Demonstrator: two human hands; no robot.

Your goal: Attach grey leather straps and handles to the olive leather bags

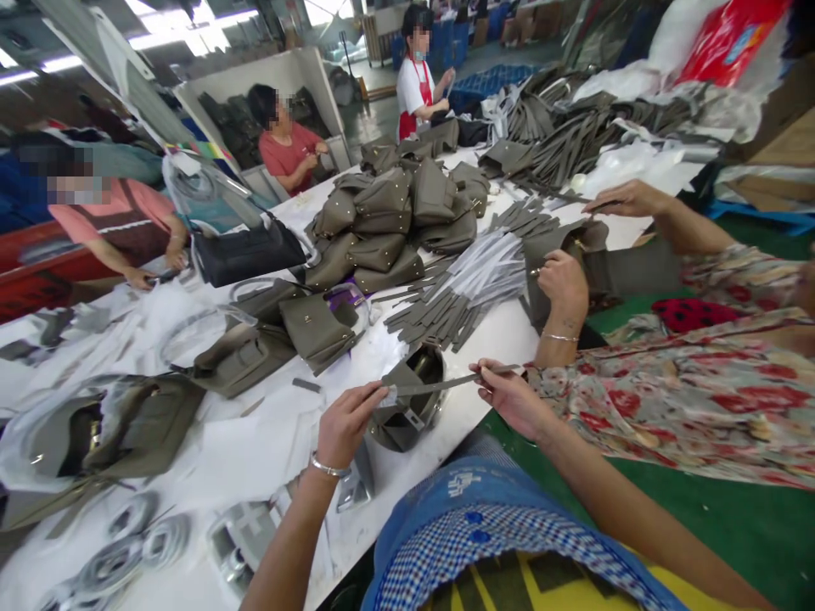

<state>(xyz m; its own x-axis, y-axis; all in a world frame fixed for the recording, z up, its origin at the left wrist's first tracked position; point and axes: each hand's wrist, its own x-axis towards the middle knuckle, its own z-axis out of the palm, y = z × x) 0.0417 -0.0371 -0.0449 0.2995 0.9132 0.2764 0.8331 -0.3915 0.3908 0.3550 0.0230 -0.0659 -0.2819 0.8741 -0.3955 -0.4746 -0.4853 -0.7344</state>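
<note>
A narrow grey-olive strap [439,386] is stretched between my two hands. My left hand [347,422], with a silver bracelet at the wrist, pinches its left end, where a bit of clear wrap shows. Farther right, my right hand [509,397] grips the strap near its other end between thumb and fingers. Just below and behind the strap, an olive bag [407,416] rests open at the table's edge. Beyond it lies a fanned bundle of similar straps [458,288], partly in whitish wrap.
Olive bags [388,212] are heaped mid-table [242,450]. Coiled tubes [120,543] lie front left, a black bag [248,250] farther back. At right, a co-worker's hands [564,284] hold an olive piece close to my right arm. Several other people are across the table.
</note>
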